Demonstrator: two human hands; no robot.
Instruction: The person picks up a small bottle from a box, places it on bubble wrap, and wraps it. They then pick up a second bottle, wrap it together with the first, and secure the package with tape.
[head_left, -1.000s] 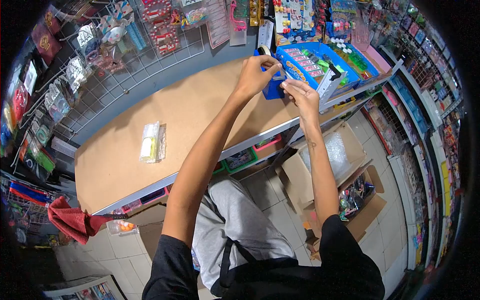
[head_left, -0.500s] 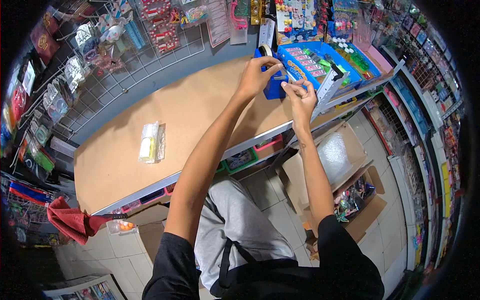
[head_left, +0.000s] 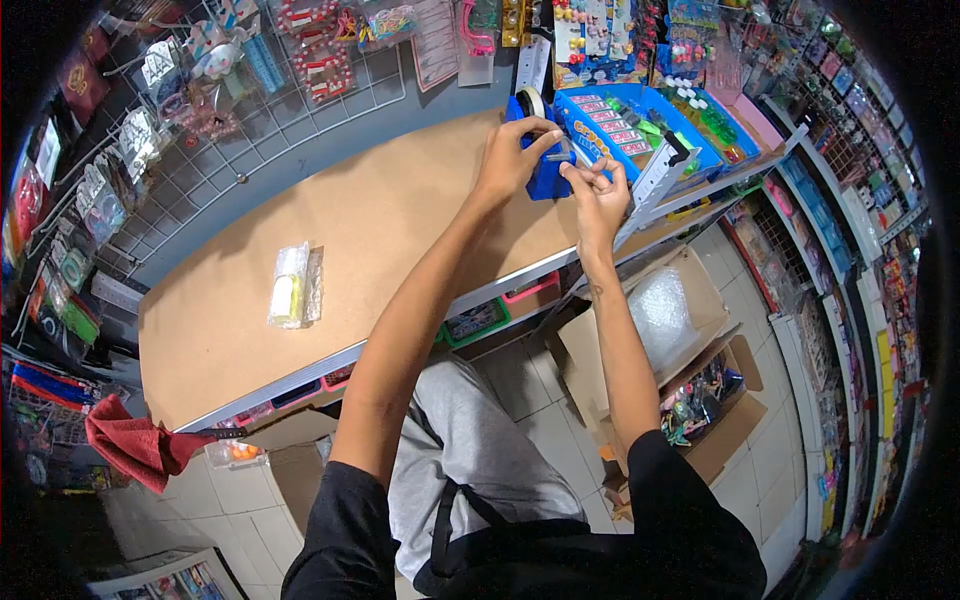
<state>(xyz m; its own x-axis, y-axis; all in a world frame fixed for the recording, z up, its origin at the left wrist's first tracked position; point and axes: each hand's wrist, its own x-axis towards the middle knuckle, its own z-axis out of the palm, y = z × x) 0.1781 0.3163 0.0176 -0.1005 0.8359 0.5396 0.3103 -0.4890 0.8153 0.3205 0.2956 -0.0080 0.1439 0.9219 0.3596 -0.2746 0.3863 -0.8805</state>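
Observation:
Both of my hands are at the blue tape dispenser [head_left: 548, 180], which stands on the brown shelf board [head_left: 400, 200] beside a blue display box. My left hand [head_left: 515, 158] is at the dispenser's left side, its thumb and fingers pinched on a strip of clear tape [head_left: 566, 152]. Just right of the dispenser, my right hand [head_left: 598, 195] has thumb and fingertips together at the strip's other side. A roll of tape shows at the dispenser's top. Further left on the board lies a clear plastic packet [head_left: 290, 286] with something white and yellow inside.
Blue display boxes [head_left: 625, 125] of small goods stand at the back right, behind a white metal bracket [head_left: 655, 180]. Packaged goods hang on a wire grid [head_left: 240, 178]. A red cloth [head_left: 135, 445] hangs at the left corner. Open cardboard boxes [head_left: 735, 420] sit on the floor.
The view has shifted slightly, so the packet and red cloth appear a little further left. Both hands stay at the dispenser with almost the same pose.

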